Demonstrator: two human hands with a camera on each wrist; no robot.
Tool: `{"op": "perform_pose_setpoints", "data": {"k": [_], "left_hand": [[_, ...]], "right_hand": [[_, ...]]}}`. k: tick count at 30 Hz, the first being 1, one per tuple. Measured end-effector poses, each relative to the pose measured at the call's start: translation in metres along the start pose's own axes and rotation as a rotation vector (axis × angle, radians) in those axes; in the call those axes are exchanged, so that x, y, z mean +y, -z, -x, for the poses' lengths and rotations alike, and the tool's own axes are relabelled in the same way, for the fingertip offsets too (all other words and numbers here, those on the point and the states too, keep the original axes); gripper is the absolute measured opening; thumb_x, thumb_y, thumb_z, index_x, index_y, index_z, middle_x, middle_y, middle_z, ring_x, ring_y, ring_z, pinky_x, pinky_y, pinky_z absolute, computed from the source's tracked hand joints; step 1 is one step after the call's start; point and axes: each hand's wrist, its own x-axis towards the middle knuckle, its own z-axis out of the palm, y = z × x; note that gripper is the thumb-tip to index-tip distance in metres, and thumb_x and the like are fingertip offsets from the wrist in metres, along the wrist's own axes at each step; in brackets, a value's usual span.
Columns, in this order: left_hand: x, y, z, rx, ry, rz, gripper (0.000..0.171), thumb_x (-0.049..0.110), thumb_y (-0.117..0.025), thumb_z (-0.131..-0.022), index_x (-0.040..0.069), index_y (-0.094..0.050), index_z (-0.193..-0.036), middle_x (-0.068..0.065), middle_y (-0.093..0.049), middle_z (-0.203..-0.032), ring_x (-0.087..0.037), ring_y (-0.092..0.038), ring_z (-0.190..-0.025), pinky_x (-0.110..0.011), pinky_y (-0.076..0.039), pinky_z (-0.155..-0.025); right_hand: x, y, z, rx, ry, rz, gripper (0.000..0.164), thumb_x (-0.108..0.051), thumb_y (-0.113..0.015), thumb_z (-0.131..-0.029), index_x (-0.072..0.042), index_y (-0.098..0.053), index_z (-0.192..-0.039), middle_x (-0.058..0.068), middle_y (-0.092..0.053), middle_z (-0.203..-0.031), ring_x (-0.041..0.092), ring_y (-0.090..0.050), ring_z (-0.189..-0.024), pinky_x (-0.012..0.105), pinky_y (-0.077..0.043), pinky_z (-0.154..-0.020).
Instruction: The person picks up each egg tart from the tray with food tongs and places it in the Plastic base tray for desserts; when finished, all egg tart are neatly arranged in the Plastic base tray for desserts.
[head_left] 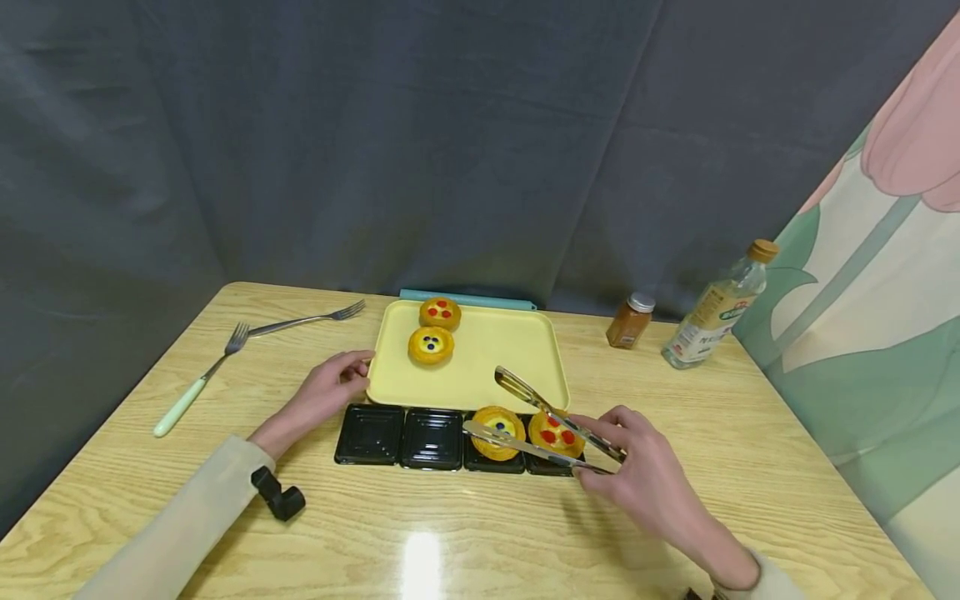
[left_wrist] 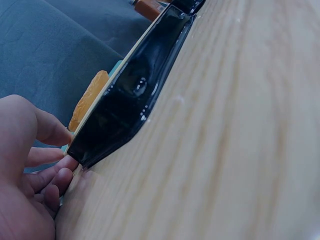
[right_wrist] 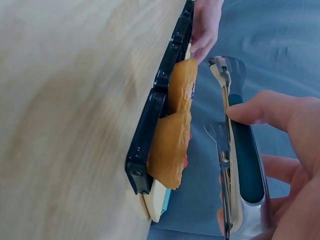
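Pinching the steel tongs in the right grip, leaving a wide gap at the tips and catching nothing between them! Pointing along their length to the left and away, crossing above the boxed blue-dotted tart and the boxed red-dotted tart, hanging apart from both in the right wrist view. Running below, from left to right: the black four-part box, filling only its two right-hand places. Touching the left edge of the yellow tray with the left grip, showing bent fingers; pinching or merely resting, cannot tell.

Now looking past the tips, farther and to the left: finding the near tart on the tray, toward its left side, sitting closer to the left grip than to the right, being round and so offering no long axis. Finding the back tart just behind; touching or not, cannot tell. Showing golden, browned rims on both, pale yellow in the middle, wearing dark blue dots on the near one, bright red on the farther!
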Motion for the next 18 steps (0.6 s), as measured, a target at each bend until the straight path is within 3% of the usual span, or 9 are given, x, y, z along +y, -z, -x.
{"op": "perform_pose_setpoints", "data": {"k": [9, 18], "left_hand": [[-0.002, -0.002, 0.000, -0.001, -0.014, 0.009, 0.050, 0.010, -0.060, -0.097, -0.004, -0.050, -0.144, -0.012, -0.058, -0.110, -0.025, -0.053, -0.097, -0.040, -0.044, -0.084], [0.001, 0.000, 0.000, 0.002, -0.026, 0.009, 0.050, 0.010, -0.060, -0.097, -0.005, -0.050, -0.144, -0.012, -0.058, -0.111, -0.024, -0.053, -0.098, -0.040, -0.044, -0.085]], "right_hand": [[0.002, -0.006, -0.024, 0.001, 0.085, -0.003, 0.052, -0.010, -0.085, -0.074, -0.015, -0.075, -0.124, -0.002, -0.056, -0.090, 0.016, -0.042, -0.078, 0.031, -0.035, -0.063], [0.000, -0.010, -0.049, -0.019, 0.095, -0.019, 0.051, -0.012, -0.084, -0.074, -0.011, -0.074, -0.124, 0.002, -0.058, -0.089, 0.017, -0.042, -0.076, 0.032, -0.036, -0.062]]}}
